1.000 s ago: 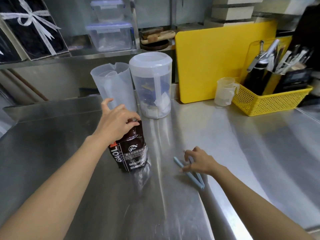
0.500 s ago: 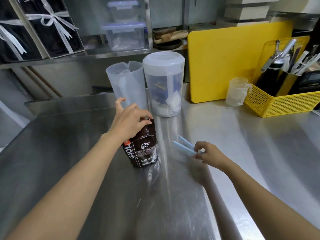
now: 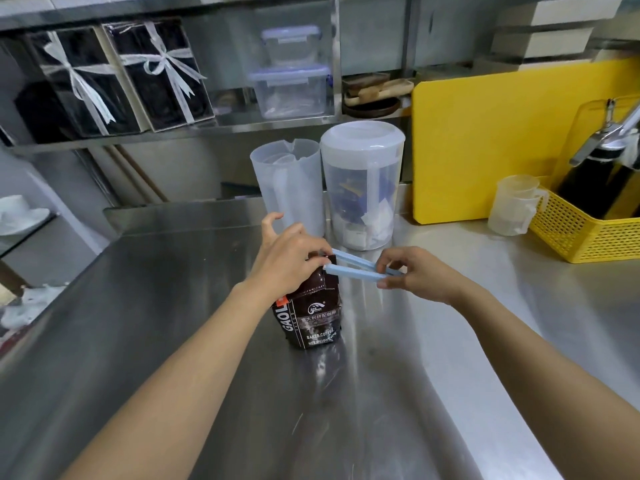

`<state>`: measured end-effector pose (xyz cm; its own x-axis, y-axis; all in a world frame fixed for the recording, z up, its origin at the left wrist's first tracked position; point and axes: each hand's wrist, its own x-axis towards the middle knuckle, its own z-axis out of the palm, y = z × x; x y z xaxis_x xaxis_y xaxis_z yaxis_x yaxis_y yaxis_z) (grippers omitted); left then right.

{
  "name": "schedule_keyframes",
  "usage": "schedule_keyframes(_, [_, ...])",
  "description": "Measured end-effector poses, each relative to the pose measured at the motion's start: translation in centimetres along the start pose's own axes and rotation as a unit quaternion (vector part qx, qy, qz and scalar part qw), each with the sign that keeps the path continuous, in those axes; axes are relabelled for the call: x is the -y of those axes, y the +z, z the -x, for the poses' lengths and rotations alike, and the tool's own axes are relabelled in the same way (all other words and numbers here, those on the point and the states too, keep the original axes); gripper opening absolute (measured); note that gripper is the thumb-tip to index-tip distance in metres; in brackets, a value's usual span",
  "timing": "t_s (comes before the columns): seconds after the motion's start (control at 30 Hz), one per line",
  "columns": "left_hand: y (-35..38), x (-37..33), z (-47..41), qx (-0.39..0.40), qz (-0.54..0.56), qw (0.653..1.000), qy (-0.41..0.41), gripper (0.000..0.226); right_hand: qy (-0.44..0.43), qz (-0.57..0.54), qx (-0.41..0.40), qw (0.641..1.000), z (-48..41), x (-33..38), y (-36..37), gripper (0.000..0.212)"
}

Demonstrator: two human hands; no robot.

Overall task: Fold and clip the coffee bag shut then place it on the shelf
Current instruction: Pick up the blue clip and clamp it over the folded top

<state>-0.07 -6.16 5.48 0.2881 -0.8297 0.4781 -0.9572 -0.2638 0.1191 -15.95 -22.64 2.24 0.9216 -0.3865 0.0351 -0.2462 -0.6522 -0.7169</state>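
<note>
- Left hand point(image 3: 287, 261), fingers pinched on folded top of dark brown foil coffee bag point(image 3: 310, 313), upright on steel counter point(image 3: 138, 341), to keep fold flat.
- Right hand point(image 3: 415, 275), fingers closed around hinge end of pale blue plastic bag clip point(image 3: 356, 268), arms spread, open end at fold, ready for sliding on.

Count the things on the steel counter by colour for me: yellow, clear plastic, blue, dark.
Yellow: 2, the cutting board and the basket.
Clear plastic: 3, the open jug, the lidded jug and the small measuring cup.
Blue: 1, the clip, held in the right hand.
Dark: 1, the coffee bag, gripped by the left hand.
Total: 7.
</note>
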Motion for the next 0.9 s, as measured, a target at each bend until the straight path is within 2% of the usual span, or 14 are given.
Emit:
schedule_keyframes(0.07, [0.1, 0.1, 0.0, 0.002, 0.001, 1.0, -0.009, 0.011, 0.0, 0.026, 0.017, 1.0, -0.7, 0.4, -0.2, 0.017])
schedule_keyframes(0.23, [0.3, -0.1, 0.0, -0.004, 0.003, 1.0, -0.013, 0.01, -0.01, 0.066, 0.039, 0.997, -1.9, 0.9, -1.4, 0.015])
schedule_keyframes(0.37, [0.6, -0.4, -0.2, -0.001, -0.003, 1.0, -0.009, 0.01, -0.033, 0.044, 0.05, 0.997, -2.6, 1.9, -1.6, 0.031])
schedule_keyframes(0.53, [0.6, -0.6, -0.1, -0.01, -0.002, 1.0, -0.005, 0.01, -0.064, 0.067, 0.081, 0.992, -4.2, 3.1, -0.9, 0.027])
schedule_keyframes(0.7, [0.7, -0.7, 0.0, -0.011, -0.018, 1.0, 0.001, 0.01, -0.095, 0.029, 0.075, 0.992, -5.3, 3.9, 0.8, 0.026])
schedule_keyframes(0.8, [0.7, -0.6, 0.2, -0.022, -0.009, 1.0, -0.021, 0.008, -0.12, 0.018, 0.052, 0.991, -5.7, 3.9, 1.6, 0.03])
schedule_keyframes(0.9, [0.7, -0.4, 0.6, -0.036, 0.004, 0.998, -0.043, 0.008, -0.147, 0.024, 0.073, 0.986, -6.2, 3.6, 1.6, 0.038])
